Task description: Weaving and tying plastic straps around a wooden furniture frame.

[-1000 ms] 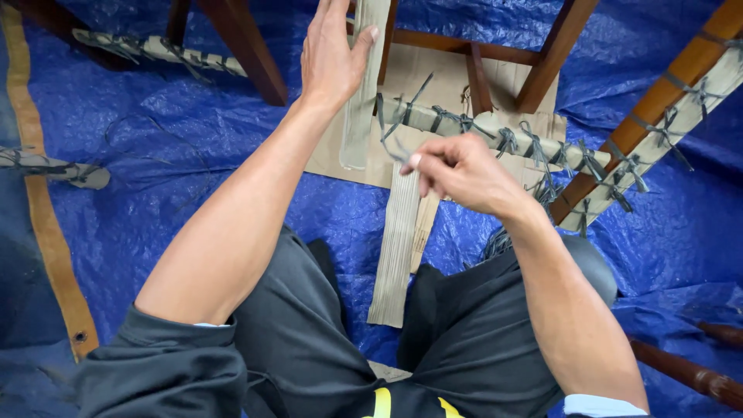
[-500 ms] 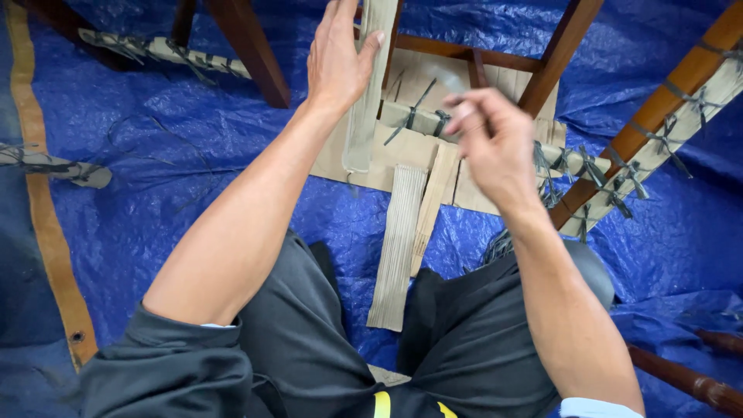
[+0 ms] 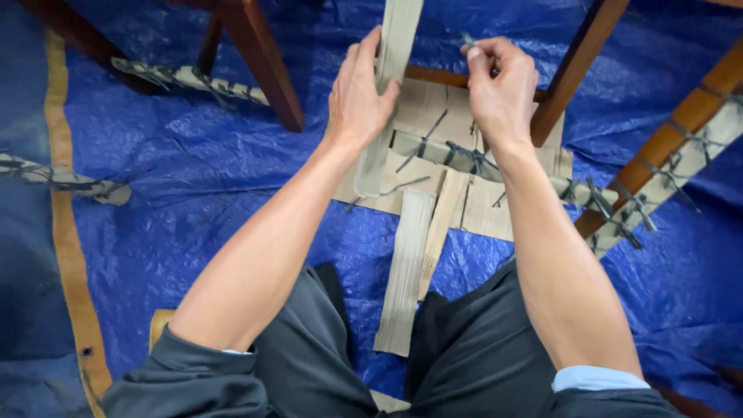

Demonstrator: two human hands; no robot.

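Left hand point(image 3: 357, 97) grips upright tan woven strap point(image 3: 392, 85); right hand point(image 3: 501, 87) pinches thin grey cord point(image 3: 467, 39) above brown wooden chair frame point(image 3: 582, 62); flat beige webbing strips point(image 3: 404, 279) lie on crinkled blue tarpaulin floor point(image 3: 193, 162).

This looks like a furniture-repair or craft workshop, worked at floor level. A crumpled blue tarpaulin point(image 3: 232, 186) covers the floor across the whole frame. Dark wooden chair legs point(image 3: 259, 62) rise at the upper left and upper right, flat beige webbing strips point(image 3: 406, 279) lie in the middle, and a rail point(image 3: 665, 166) bound with cord ties slants down the right edge.
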